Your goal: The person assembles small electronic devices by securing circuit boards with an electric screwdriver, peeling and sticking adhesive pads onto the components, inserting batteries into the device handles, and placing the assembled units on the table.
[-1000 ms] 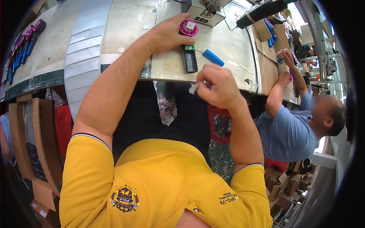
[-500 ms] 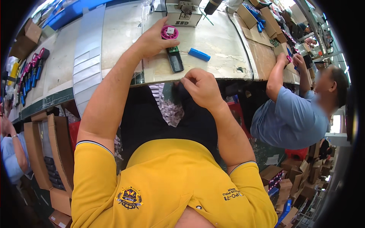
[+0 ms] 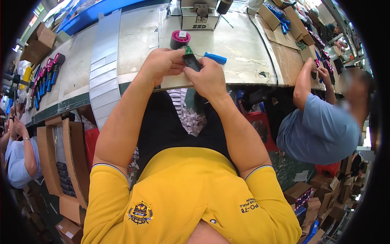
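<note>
A black handle housing lies at the table's near edge, with a green circuit board at its far end. Beyond the board is a round black head with a pink spoked face and a small white square on it. A thin wire runs from the board to a blue cylindrical battery on the table. My left hand is closed at the housing's left side beside the board, its fingertips partly hidden. My right hand grips the housing's near right side between thumb and fingers.
A white metal machine stands at the far edge. Several blue-handled devices with pink heads lie at the left beyond a grey slatted strip. A co-worker in a blue shirt works at the right; an open carton stands lower left.
My left hand has left the round head and come down to the housing. My right hand has risen from the table edge onto the housing. The view has shifted slightly.
</note>
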The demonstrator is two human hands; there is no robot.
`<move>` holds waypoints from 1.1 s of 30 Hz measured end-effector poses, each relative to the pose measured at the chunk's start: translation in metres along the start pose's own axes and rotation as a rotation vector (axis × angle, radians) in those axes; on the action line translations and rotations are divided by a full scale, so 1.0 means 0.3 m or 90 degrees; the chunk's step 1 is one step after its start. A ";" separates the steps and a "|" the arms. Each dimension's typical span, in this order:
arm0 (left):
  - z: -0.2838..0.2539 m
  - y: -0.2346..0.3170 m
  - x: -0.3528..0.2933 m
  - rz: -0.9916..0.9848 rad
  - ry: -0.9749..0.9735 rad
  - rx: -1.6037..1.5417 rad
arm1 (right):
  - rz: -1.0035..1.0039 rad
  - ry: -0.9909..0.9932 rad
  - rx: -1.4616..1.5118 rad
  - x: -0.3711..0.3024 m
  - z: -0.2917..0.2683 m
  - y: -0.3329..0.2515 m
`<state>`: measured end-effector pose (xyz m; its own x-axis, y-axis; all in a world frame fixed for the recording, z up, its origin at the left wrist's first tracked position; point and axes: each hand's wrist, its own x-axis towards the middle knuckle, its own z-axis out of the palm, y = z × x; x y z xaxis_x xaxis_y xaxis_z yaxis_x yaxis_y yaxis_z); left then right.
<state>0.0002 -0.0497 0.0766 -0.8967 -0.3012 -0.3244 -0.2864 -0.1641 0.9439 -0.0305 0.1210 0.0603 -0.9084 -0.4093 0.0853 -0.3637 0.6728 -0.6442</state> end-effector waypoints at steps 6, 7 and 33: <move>0.045 -0.067 0.090 0.002 -0.063 -0.375 | -0.114 0.054 0.108 -0.012 0.033 0.035; 0.046 -0.075 0.106 0.026 -0.067 -0.405 | -0.157 0.077 0.096 -0.012 0.040 0.042; -0.028 -0.086 0.198 0.329 -0.193 -0.182 | -0.141 -0.147 -0.046 0.147 -0.130 0.120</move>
<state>-0.0430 -0.0712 0.0325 -0.9617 -0.1378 0.2368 0.2698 -0.3247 0.9066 -0.0917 0.1512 0.0704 -0.7380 -0.6738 0.0369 -0.5682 0.5909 -0.5726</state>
